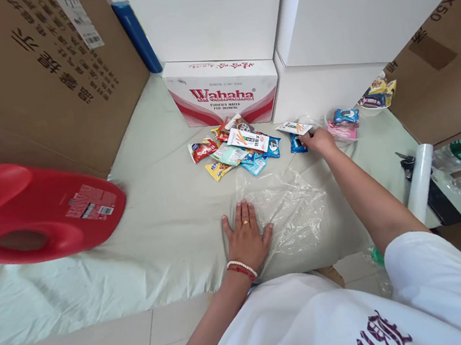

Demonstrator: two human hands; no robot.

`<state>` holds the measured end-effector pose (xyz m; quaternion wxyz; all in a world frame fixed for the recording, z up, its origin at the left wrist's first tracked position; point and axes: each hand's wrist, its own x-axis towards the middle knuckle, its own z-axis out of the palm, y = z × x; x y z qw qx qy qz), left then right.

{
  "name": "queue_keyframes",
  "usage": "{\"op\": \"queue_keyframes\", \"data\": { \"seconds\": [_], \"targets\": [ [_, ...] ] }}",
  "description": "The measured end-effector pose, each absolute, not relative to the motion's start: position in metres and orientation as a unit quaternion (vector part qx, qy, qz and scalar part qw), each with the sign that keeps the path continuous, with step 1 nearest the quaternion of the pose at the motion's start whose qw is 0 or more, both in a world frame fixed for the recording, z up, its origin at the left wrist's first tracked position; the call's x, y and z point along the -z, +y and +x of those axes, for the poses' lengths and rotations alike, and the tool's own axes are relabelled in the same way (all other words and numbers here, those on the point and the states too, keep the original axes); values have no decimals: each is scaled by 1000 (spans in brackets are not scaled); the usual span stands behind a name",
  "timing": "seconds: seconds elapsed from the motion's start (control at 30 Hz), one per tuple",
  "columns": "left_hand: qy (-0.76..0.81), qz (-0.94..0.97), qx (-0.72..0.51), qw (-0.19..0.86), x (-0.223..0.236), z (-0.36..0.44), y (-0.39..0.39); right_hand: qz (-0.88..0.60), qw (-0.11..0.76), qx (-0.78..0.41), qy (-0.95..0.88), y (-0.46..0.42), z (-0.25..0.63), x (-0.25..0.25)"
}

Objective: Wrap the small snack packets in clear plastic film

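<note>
My left hand (246,241) lies flat with its fingers spread on the cloth, beside and partly over the edge of a clear plastic bag (299,209). Farther right, my right hand (320,142) has its fingers closed on a white snack packet (294,128) with an orange stick picture. Just under that packet shows a blue snack packet (298,144); whether my fingers also hold it is hidden. To the left is a pile of mixed snack packets, with a white packet (248,139) on top and a red packet (202,149) and a yellow packet (218,170) at its edge.
Behind the pile stands a Wahaha water box (224,94) under a white box. A see-through container (344,134) and a white bowl (376,108) with packets sit at the right. A red jug (44,208) lies left; a white roll (421,184) stands right.
</note>
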<state>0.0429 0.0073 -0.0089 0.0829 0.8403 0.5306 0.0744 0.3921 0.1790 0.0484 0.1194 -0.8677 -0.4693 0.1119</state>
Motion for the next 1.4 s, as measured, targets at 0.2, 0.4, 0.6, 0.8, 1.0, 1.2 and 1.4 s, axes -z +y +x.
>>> {"op": "queue_keyframes", "data": {
  "seconds": [0.2,0.4,0.6,0.8,1.0,1.2,1.4],
  "targets": [
    [531,841,-66,82,7,43,7,-878,20,-99,-467,199,354,-50],
    [532,838,-69,97,5,43,6,-852,-18,-89,-516,144,363,-55],
    [522,845,-60,100,5,39,-4,-780,208,-179,-562,28,349,-98],
    [540,835,-57,92,6,31,-22,-613,140,-295,-720,-9,258,-96],
    [577,811,-57,82,7,14,-27,-689,-37,-160,-706,12,254,-72],
    [585,805,-67,74,3,8,-33,-624,-23,-141,-768,19,244,-82],
    [567,816,-83,74,-1,-9,-24,-576,-49,-177,-796,25,229,-66]
  ]
}}
